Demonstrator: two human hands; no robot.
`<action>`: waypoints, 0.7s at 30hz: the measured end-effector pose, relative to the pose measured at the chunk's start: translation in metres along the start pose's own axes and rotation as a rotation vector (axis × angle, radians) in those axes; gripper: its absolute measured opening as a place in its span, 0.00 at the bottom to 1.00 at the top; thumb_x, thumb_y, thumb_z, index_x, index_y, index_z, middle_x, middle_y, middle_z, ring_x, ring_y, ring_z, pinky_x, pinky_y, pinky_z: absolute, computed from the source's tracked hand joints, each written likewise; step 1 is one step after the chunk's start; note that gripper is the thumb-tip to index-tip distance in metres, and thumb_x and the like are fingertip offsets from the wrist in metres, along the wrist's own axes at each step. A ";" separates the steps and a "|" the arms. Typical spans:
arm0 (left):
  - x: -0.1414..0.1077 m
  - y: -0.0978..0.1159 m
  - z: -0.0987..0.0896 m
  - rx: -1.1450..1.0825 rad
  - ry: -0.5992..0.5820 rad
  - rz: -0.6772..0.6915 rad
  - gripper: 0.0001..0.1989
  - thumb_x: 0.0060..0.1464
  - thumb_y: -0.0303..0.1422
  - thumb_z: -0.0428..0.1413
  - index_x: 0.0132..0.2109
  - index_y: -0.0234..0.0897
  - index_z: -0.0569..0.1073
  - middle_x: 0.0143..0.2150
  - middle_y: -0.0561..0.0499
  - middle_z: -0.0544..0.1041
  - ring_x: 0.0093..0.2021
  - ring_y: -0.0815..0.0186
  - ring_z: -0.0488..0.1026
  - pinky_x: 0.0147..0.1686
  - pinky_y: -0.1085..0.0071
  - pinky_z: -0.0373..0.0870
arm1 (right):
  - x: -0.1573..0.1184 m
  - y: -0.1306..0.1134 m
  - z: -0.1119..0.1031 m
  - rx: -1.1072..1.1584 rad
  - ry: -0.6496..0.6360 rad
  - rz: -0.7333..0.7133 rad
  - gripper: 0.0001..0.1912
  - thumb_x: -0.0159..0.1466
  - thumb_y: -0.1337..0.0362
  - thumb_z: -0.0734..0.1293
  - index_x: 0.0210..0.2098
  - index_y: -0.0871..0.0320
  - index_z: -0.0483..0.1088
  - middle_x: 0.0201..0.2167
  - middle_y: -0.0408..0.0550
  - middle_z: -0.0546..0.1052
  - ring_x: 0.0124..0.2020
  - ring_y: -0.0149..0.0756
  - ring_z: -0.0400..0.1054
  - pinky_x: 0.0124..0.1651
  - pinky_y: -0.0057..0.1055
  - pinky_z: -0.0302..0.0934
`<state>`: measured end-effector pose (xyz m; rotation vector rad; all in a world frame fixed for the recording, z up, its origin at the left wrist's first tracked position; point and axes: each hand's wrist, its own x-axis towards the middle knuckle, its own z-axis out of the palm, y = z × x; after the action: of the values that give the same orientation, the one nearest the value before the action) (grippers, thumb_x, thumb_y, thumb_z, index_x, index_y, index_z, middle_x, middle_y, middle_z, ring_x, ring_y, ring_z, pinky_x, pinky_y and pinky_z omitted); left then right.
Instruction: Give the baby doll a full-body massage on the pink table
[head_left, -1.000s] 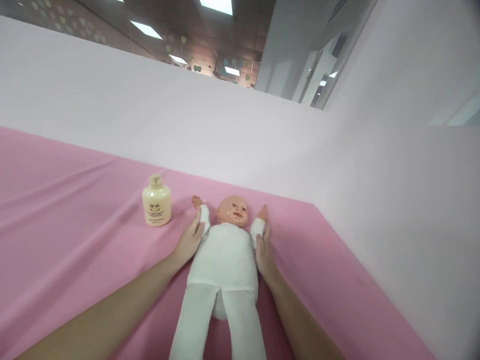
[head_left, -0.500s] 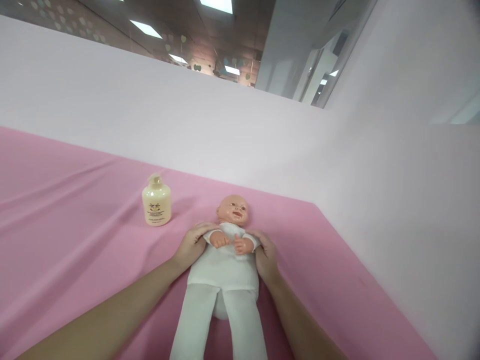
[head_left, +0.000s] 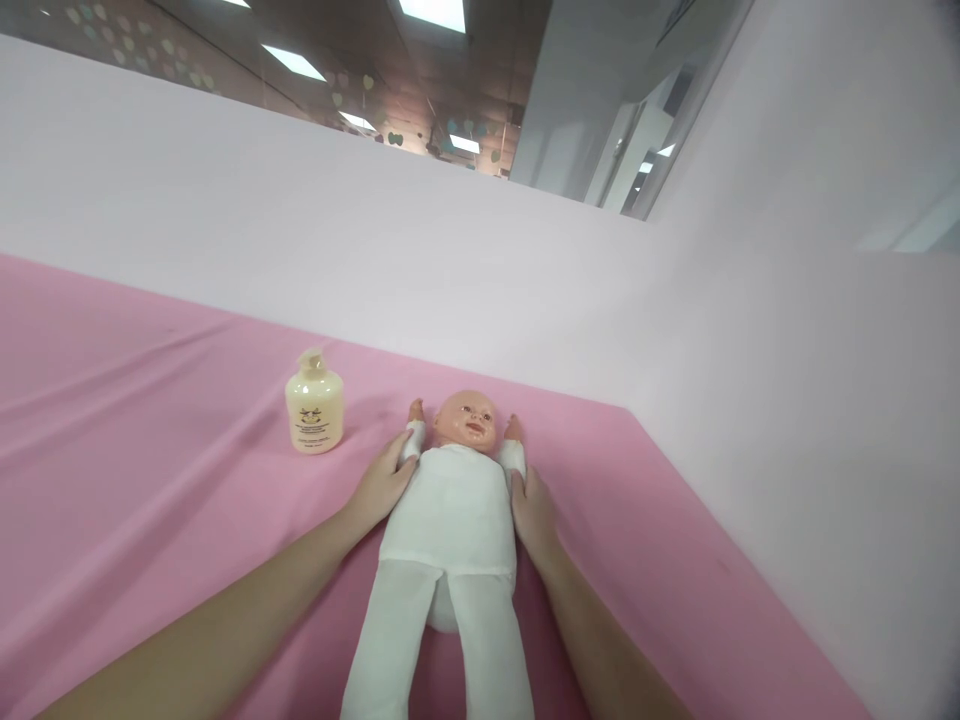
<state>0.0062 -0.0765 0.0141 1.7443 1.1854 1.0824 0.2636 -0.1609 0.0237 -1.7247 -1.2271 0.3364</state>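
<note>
A baby doll (head_left: pixel 450 510) in a white top and trousers lies on its back, its head away from me and its feet cut off by the lower edge. Both doll arms point up beside its head. My left hand (head_left: pixel 384 482) is closed round the doll's arm on the left, thumb on the near side. On the other side my right hand (head_left: pixel 534 508) wraps the doll's other arm at the white sleeve. Part of each hand's fingers is hidden.
A cream pump bottle (head_left: pixel 315 410) with a printed label stands left of the doll. Under everything lies a pink sheet (head_left: pixel 187 420) with folds. White walls (head_left: pixel 360 240) rise behind and to the right, with a window above.
The doll's arms, bent over its chest before, now stretch up beside its head. My hands have turned with them and stay at its sides. The bottle has not moved.
</note>
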 end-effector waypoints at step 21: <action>-0.010 0.010 0.004 0.065 0.052 0.348 0.36 0.58 0.27 0.47 0.73 0.37 0.49 0.71 0.39 0.58 0.72 0.53 0.54 0.70 0.51 0.50 | -0.006 -0.006 0.008 0.223 0.049 -0.244 0.33 0.65 0.63 0.58 0.68 0.57 0.47 0.67 0.60 0.61 0.67 0.46 0.59 0.68 0.50 0.55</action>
<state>0.0109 -0.0891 0.0197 2.0348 0.9776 1.3093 0.2516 -0.1610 0.0229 -1.3693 -1.2964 0.2721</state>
